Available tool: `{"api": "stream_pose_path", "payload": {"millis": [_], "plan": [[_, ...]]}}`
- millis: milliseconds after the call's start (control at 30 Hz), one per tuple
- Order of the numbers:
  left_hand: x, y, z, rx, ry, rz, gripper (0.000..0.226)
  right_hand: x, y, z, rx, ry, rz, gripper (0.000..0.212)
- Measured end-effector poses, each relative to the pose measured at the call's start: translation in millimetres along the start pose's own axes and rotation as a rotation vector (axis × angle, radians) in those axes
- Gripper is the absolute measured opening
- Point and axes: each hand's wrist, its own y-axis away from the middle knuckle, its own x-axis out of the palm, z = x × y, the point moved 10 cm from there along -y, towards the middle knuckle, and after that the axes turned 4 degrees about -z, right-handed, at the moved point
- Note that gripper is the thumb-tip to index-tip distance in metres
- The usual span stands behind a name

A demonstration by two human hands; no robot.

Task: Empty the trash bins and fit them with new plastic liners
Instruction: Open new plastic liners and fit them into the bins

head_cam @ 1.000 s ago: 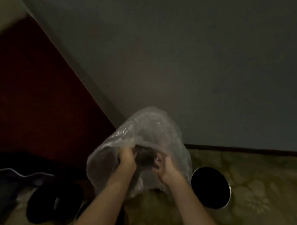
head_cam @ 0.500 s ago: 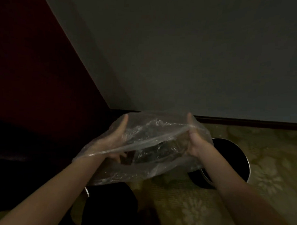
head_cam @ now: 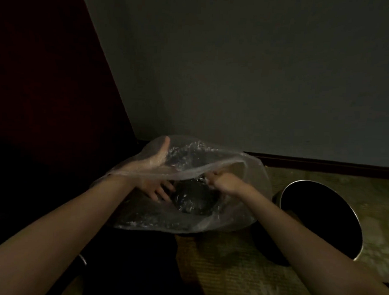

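A plain grey wall (head_cam: 236,71) fills most of the view, and beside it on the left stands a dark red flat panel (head_cam: 48,76) whose lower part is lost in shadow. Below is a yellowish patterned carpet floor (head_cam: 229,259), partly black where the light does not reach. Over the floor, between both forearms, is held the clear crinkled plastic liner bag (head_cam: 248,206), with its mouth turned toward the camera. To the right of it, close to the right forearm, a round black bin with a shiny metal rim (head_cam: 319,218) stands on the carpet; its inside is only darkness. The left hand (head_cam: 153,174) is inside the bag with straight, spread fingers and the thumb up, pressing the film outward. The right hand (head_cam: 223,183) is curled and grips the edge of the bag's mouth. A dark rounded shape (head_cam: 194,198) shows through the plastic; I cannot tell what it is. A small curved metal piece (head_cam: 82,259) shows at the lower left, mostly hidden.
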Motion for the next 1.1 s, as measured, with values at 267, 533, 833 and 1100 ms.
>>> {"api": "stream_pose_path", "payload": {"millis": [267,533,833,1100], "plan": [[-2,-14,6,-0.05,0.016,0.1,0.109,59,-48,2,0.011,0.387,0.127,0.043],[-14,-33,1,0.082,0.049,0.01,0.081,108,-69,-17,0.1,0.5,0.357,0.077],[3,-49,-48,0.662,-1.027,-0.269,0.032,95,-91,-43,0.436,-0.128,0.053,0.047],[-53,-45,-59,0.53,-0.066,-0.306,0.078,51,-86,17,-0.023,0.954,-0.014,0.058]]}}
